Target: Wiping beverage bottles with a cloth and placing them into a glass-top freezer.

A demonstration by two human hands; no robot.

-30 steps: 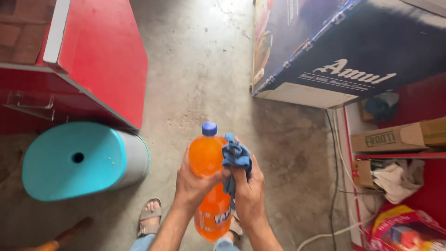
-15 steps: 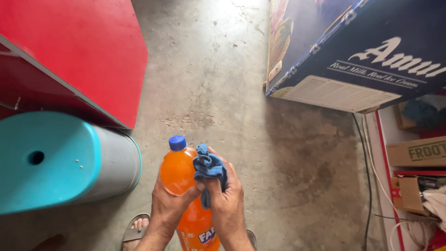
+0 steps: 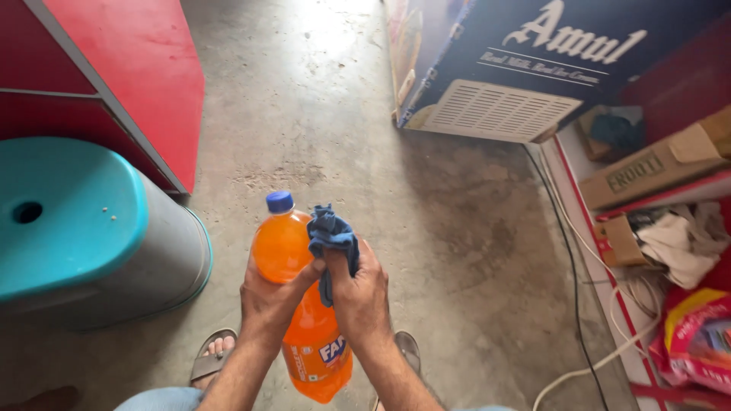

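Observation:
A large orange soda bottle (image 3: 283,245) with a blue cap is upright in front of me, above the concrete floor. My left hand (image 3: 268,298) wraps around its middle from the left. My right hand (image 3: 361,293) presses a crumpled blue cloth (image 3: 332,237) against the bottle's right shoulder. The bottle's label shows below both hands. My sandalled feet are visible under the bottle.
A teal-topped grey stool (image 3: 84,228) stands at the left, beside a red cabinet (image 3: 114,84). A dark freezer chest (image 3: 548,68) is at the upper right. Cardboard boxes (image 3: 655,164), rags, a red sack (image 3: 697,335) and white cables (image 3: 586,251) line the right side.
The view has shifted, so the bottle and hands sit lower and more to the left. The blue cloth has slid slightly along the bottle's shoulder; both hands keep their hold.

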